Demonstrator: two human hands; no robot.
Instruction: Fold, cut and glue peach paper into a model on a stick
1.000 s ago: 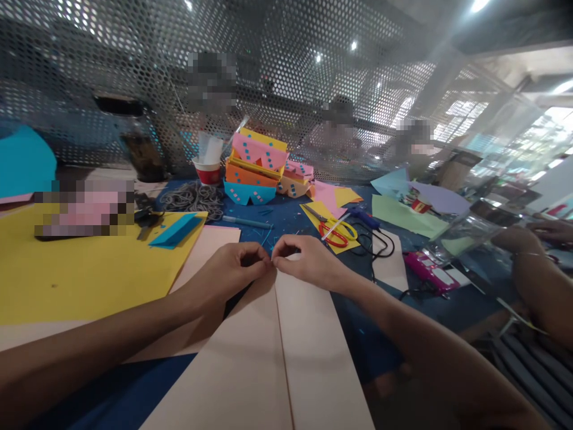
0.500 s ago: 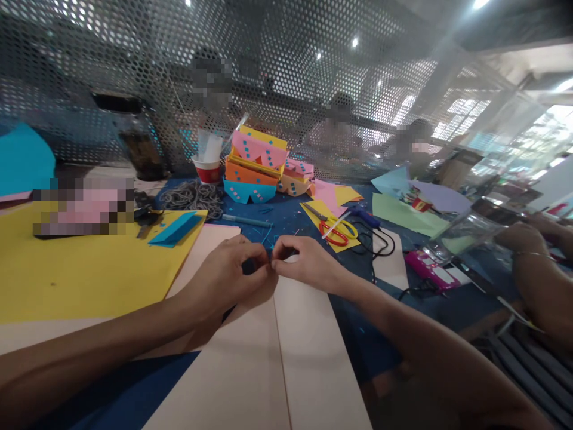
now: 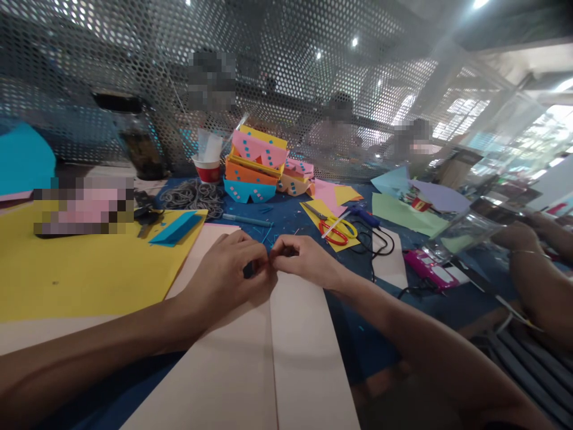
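A large pale paper sheet stretches from the bottom edge up to my hands, with a line like a fold or strip edge running along its length. At its far end my left hand is closed, thumb and fingers pinched on the paper's edge. My right hand pinches the same edge from the other side, its fingertips meeting those of the left. What lies exactly between the fingertips is hidden. Just left, another pale sheet lies partly beneath a yellow sheet.
Behind my hands stand folded paper pieces, a red-white cup and grey cord. Right are scissors, a blue corded tool and a pink box. Another person's arm reaches in there.
The near part of the pale sheet has shifted left. Both hands keep pinching its far edge, with only slight finger movement.
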